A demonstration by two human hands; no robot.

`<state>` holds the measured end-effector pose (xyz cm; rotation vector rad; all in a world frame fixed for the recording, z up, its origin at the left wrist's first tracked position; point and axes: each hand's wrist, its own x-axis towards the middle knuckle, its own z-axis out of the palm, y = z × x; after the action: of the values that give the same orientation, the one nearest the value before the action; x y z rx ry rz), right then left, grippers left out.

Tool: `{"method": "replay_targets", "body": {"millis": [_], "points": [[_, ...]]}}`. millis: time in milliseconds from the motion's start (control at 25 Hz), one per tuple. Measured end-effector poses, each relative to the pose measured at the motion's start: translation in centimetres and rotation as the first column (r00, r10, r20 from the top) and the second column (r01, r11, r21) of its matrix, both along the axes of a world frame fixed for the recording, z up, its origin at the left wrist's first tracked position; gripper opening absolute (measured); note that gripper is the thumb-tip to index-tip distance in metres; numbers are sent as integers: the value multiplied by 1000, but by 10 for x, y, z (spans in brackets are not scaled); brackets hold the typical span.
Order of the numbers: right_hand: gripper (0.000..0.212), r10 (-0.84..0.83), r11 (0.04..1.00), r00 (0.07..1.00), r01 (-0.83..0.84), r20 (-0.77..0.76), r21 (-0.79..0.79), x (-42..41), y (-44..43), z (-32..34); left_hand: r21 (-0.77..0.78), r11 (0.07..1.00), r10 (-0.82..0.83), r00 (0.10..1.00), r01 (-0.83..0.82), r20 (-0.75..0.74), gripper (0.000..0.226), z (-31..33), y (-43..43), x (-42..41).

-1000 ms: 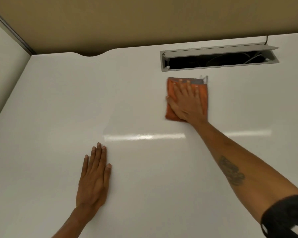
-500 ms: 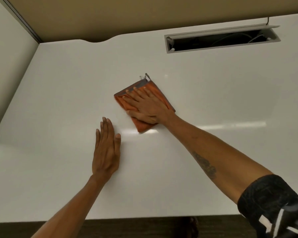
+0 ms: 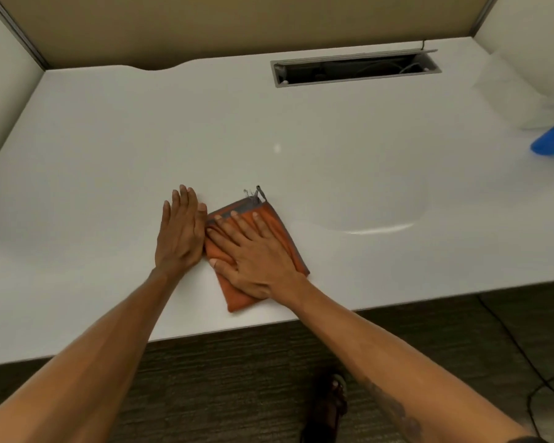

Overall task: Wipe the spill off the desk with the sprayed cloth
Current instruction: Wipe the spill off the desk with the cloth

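A white cubicle desk (image 3: 109, 155) fills the view, its cable slot (image 3: 355, 70) at 1 o'clock. Near the front edge lies the folded orange cloth (image 3: 237, 295). It looks soft and limp, so it is best driven under a flat palm rather than pinched. The right hand (image 3: 256, 254) presses it with straight, spread fingers. The left hand (image 3: 179, 231) rests flat at the cloth's 9 o'clock, just beside it. The sheen at 3 o'clock may be moisture.

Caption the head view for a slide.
Right hand presses a folded orange cloth with grey trim on the glossy white desk near its front edge; left hand rests flat beside it.
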<state>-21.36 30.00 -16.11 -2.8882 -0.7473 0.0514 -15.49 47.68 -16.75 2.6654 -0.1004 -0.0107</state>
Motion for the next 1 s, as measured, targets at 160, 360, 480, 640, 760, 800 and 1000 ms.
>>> {"method": "replay_targets", "body": {"millis": [160,360,480,640,760,800,1000], "points": [[61,-220,975,976,219,-5,-24,15,-68,3,53,998,-26,1000,26,-7,61,-2,3,-1],[68,-550,814,826,563,118,-145,7,-259,6,121,992,-28,999,25,19,60,-3,2,1],[73,-667,728,742,667,59,-161,-10,-330,6,134,991,-12,999,7,31,59,-4,-2,4],[72,-726,681,687,726,44,-94,-2,-289,17,132,991,-4,1000,0,30,57,-1,-4,5],[67,-591,800,802,596,79,-63,2,-177,16,87,996,-2,1000,1,11,56,0,-3,3],[65,-543,839,838,544,61,-10,-1,-130,13,66,998,-5,1000,4,7,55,0,-2,3],[68,-260,954,963,268,-72,132,-28,2,6,48,999,-19,999,20,-26,54,2,2,5]]}}
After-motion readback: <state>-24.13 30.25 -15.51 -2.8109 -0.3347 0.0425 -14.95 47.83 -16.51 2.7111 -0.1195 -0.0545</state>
